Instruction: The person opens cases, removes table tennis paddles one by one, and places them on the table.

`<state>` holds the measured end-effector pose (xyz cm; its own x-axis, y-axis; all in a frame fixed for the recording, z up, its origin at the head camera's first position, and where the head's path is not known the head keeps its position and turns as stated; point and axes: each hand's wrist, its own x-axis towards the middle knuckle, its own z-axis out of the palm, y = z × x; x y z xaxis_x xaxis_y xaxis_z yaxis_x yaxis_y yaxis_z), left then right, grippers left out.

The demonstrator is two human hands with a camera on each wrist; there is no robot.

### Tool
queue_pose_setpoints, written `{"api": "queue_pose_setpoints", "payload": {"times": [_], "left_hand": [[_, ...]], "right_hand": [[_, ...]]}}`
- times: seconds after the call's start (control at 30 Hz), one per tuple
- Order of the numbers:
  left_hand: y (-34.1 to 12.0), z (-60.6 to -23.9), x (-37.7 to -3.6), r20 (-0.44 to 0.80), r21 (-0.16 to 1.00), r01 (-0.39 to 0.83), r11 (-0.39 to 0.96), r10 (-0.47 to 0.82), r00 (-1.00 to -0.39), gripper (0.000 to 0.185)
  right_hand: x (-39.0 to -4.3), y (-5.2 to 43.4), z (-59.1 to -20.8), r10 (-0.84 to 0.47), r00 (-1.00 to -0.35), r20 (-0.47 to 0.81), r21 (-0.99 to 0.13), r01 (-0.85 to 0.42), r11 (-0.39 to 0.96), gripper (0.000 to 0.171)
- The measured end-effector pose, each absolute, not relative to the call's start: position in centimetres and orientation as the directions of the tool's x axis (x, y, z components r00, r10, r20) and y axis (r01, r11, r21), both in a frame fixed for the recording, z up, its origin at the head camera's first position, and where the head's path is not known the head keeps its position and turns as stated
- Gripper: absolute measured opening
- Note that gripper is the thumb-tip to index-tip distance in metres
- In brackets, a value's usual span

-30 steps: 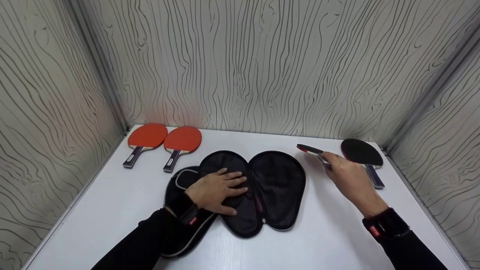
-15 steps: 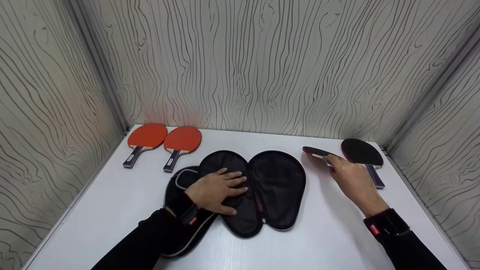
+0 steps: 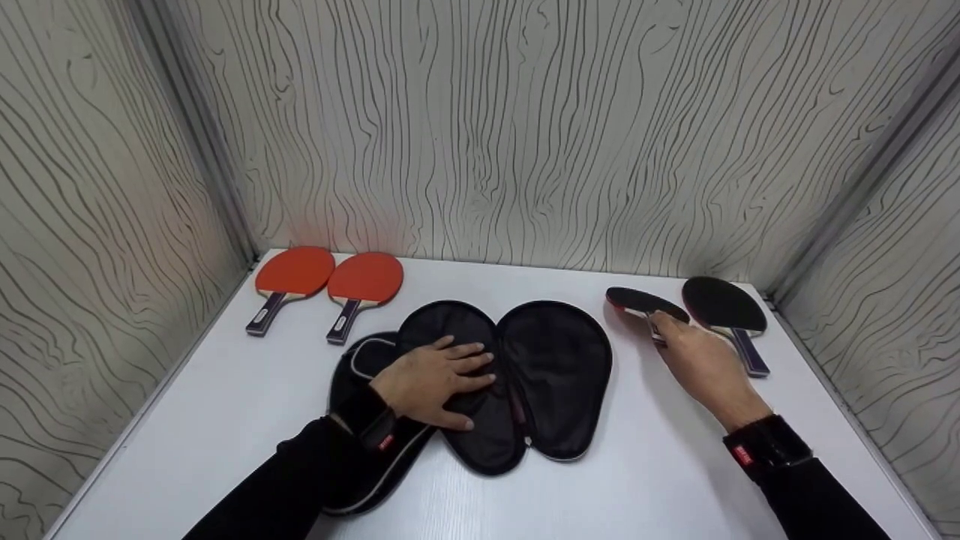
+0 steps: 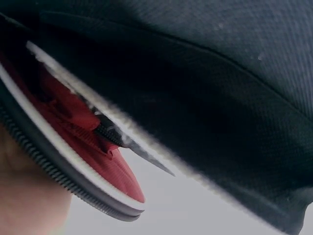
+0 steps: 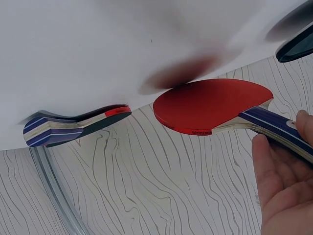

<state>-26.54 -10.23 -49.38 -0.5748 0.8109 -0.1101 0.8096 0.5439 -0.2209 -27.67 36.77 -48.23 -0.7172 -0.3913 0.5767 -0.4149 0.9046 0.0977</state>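
Observation:
My left hand [image 3: 435,382] lies with fingers spread on the left half of an unfolded black paddle case [image 3: 559,375]. Under that forearm is a second black case [image 3: 364,480] with light piping, partly hidden. Red lining [image 4: 117,178] and a zipper edge show in the left wrist view; which case they belong to, I cannot tell. At the right, my right hand [image 3: 705,367] grips a table tennis paddle [image 3: 645,301] by its handle, black face upward and blade tilted above the table. Its red underside [image 5: 210,107] shows in the right wrist view.
Two red-faced paddles [image 3: 296,271] [image 3: 366,279] lie at the back left of the white table [image 3: 225,420]. A black-faced paddle [image 3: 724,304] lies at the back right, close beside my right hand. Patterned panels [image 3: 450,135] enclose the back and sides.
My right hand has shifted slightly right with the paddle, then tilted it, so more of the black face shows. The left hand and the cases stay where they were.

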Motion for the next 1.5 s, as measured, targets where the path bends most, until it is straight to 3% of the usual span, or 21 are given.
{"api": "queue_pose_setpoints", "payload": {"times": [0.57, 0.77, 1.07, 1.5], "left_hand": [[-10.2, -49.4, -26.6, -0.117, -0.218, 0.808, 0.548, 0.807, -0.579, 0.082], [-10.2, -49.4, -26.6, -0.125, -0.215, 0.807, 0.550, 0.804, -0.581, 0.083], [-10.1, -49.4, -26.6, -0.124, -0.213, 0.809, 0.548, 0.806, -0.579, 0.082], [-10.1, -49.3, -26.6, -0.132, -0.220, 0.809, 0.544, 0.806, -0.578, 0.083]], "right_hand": [[-29.7, 38.4, -49.9, -0.351, -0.850, 0.392, -0.043, -0.398, 0.916, 0.047], [-30.7, 39.3, -50.3, -0.368, -0.868, 0.333, -0.065, -0.410, 0.910, 0.044], [-31.1, 39.5, -50.8, -0.376, -0.908, 0.186, -0.087, -0.396, 0.914, 0.057], [-30.8, 39.8, -50.7, -0.353, -0.929, 0.112, -0.118, -0.366, 0.923, 0.045]]}}
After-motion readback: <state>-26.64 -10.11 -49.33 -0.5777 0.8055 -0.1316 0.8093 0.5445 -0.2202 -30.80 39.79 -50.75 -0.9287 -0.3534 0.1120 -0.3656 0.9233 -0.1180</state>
